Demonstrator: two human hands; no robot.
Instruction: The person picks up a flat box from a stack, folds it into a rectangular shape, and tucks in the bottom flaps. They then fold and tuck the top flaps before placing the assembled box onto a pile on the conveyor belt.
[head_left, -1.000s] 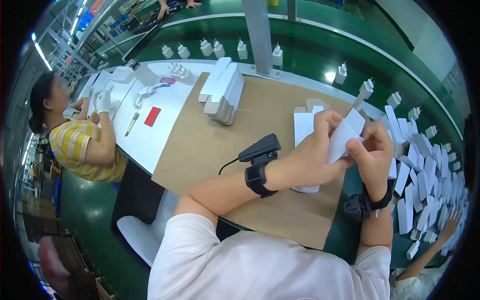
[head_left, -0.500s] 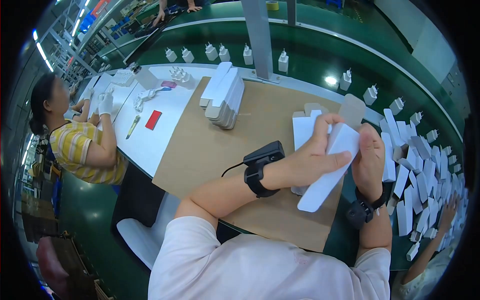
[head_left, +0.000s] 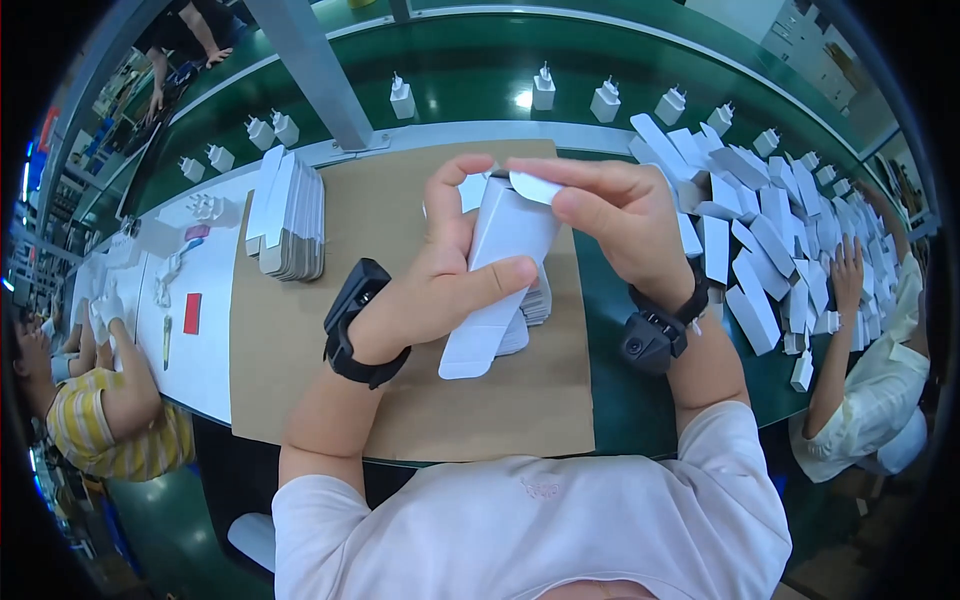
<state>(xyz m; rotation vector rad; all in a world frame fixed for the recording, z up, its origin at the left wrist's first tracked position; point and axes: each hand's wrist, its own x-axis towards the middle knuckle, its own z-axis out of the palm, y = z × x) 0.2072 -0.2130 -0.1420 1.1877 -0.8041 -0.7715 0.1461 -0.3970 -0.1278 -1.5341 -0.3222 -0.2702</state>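
Observation:
A narrow white cardboard box (head_left: 510,235) is held tilted in front of me, above a brown cardboard sheet (head_left: 400,220). My left hand (head_left: 430,285) wraps around the box, thumb across its front face. At its upper end, my right hand (head_left: 625,215) pinches a rounded flap between thumb and fingers. The flap at the lower end hangs outward. Partly hidden behind the box is a small stack of flat white cartons (head_left: 537,305). A taller stack of flat cartons (head_left: 292,215) lies toward the sheet's left side. Each of my wrists wears a black strapped device.
A large heap of white boxes (head_left: 770,235) covers the table's right side, where another person's hand (head_left: 848,272) rests. White plug chargers (head_left: 402,98) stand along the green belt. A metal post (head_left: 315,75) rises behind the sheet. A co-worker in yellow stripes (head_left: 115,430) sits left, near a red card (head_left: 192,313).
My view has turned right. The box has become more upright, and my right hand has moved from its side to the upper flap, which now bends over toward the opening.

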